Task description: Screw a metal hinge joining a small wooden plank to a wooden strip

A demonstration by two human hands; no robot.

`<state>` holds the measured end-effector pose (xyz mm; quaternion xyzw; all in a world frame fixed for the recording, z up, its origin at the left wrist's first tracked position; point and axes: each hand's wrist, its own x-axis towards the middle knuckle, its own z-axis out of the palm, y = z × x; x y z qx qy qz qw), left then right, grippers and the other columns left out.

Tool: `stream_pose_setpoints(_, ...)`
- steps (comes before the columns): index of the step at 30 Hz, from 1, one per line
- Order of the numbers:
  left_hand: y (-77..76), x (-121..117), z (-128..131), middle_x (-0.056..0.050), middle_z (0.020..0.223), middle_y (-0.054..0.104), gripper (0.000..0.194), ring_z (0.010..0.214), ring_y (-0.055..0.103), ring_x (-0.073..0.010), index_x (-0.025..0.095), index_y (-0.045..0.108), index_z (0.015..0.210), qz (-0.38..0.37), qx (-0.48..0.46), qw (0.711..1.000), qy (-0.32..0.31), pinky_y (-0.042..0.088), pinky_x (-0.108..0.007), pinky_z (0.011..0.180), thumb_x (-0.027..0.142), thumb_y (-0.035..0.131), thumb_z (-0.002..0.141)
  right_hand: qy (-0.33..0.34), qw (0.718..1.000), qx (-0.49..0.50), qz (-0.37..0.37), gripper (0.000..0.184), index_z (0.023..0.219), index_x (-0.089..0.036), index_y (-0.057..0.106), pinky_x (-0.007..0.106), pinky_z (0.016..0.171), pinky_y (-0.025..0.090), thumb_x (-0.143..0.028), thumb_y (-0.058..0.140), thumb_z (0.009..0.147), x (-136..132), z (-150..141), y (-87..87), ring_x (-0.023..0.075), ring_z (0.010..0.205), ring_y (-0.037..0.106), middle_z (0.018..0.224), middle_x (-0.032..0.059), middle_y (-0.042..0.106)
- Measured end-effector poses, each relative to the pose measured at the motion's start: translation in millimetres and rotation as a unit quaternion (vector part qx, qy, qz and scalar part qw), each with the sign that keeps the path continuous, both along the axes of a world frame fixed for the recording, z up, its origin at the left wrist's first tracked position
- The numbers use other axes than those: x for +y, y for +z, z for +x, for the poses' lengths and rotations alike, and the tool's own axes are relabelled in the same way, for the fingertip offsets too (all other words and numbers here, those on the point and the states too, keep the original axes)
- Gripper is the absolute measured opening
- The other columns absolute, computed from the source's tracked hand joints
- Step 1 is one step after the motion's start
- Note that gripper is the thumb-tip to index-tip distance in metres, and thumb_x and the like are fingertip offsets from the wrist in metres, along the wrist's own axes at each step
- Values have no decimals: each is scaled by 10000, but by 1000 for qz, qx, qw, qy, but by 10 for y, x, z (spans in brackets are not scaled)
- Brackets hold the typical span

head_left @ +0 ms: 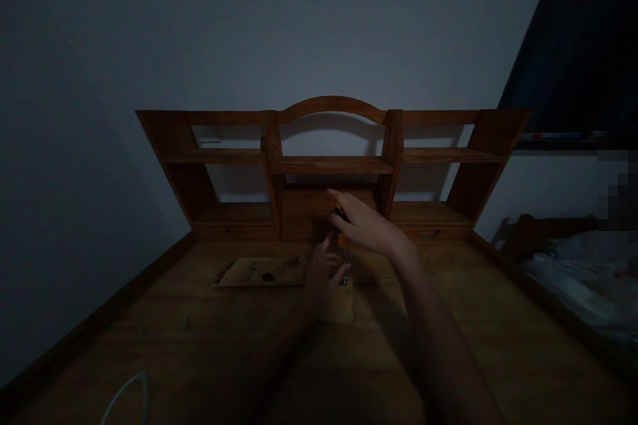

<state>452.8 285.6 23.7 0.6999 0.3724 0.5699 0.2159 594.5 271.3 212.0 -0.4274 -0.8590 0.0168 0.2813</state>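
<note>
The scene is dim. My right hand is closed over the top of a small upright tool with an orange and black handle, held above the wooden desk. Just below it, my left hand pinches the tool's thin metal shaft near its tip, over a small pale wooden piece lying on the desk. A flat wooden board with dark specks lies to the left of my hands.
A wooden hutch with open shelves and an arched top stands at the back of the desk against a grey wall. A white cable loop lies at the front left. A bed with bedding is at the right.
</note>
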Motion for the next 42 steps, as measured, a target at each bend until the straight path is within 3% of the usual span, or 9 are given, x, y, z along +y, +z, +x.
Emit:
stream_pose_setpoints(3,11,-35,2,-109,1322,540,754,945,675,-147,313,237,1538,101,41,994,28,610,-352,856,274,659,914,54,998,-1,-24,585,1557,-129,286,367,1134,352,-246,386,993,5,77,26,221,1412,404,1538,145,419)
stream_pose_setpoints(7,83,-85,-50,-111,1479,411,580,1252,563,-203,325,301,1517,173,112,978,30,540,-388,1021,209,509,989,-29,998,-44,21,360,1301,-211,608,378,967,464,-350,450,1009,-47,49,64,254,1122,632,1197,112,672)
stream_pose_setpoints(11,108,-107,-91,-98,1496,400,446,1354,469,-214,294,409,1461,154,138,978,15,498,-400,1069,188,323,1037,-151,984,-75,54,489,1294,-161,596,420,895,481,-503,372,1024,-141,-78,55,319,1049,655,1118,166,677)
stream_pose_setpoints(16,101,-93,-74,-112,1440,449,425,1233,546,-186,264,399,1459,130,47,990,11,544,-345,972,225,292,1049,-71,996,-46,-14,567,1573,-179,262,397,1043,413,-263,334,1016,-135,-20,54,267,1301,523,1456,150,507)
stream_pose_setpoints(24,130,-141,-85,-96,1350,475,361,1151,565,-191,261,531,1292,98,43,994,-23,568,-351,887,240,276,1038,-186,975,-100,70,508,1157,-174,645,379,808,467,-578,377,1005,-86,-38,71,305,910,684,897,144,717)
stream_pose_setpoints(27,117,-145,-87,-87,1406,430,386,1185,548,-194,288,514,1329,72,55,996,-28,558,-370,933,208,295,1022,-190,975,-92,74,540,1243,-182,623,412,851,470,-557,304,1023,-122,-74,70,314,972,675,989,154,713)
stream_pose_setpoints(32,117,-144,-81,-73,1470,379,454,1283,498,-214,319,477,1389,86,69,993,-42,524,-405,1014,162,318,993,-65,998,-13,14,505,1485,-181,450,386,1079,395,-293,387,997,-60,69,70,263,1322,511,1483,100,505)
stream_pose_setpoints(36,133,-157,-83,-70,1493,340,484,1313,475,-206,332,446,1425,84,79,991,-63,521,-383,1013,159,292,1000,-21,1000,-10,15,399,1357,-202,577,346,1038,423,-347,441,1011,-4,127,76,240,1218,593,1328,74,641)
stream_pose_setpoints(42,106,-142,-86,-92,1492,345,497,1303,484,-212,297,444,1421,96,104,988,-53,494,-415,1052,112,320,977,-165,981,-64,81,479,1157,-158,619,389,826,478,-531,348,1025,-29,-60,19,304,984,656,1063,149,679)
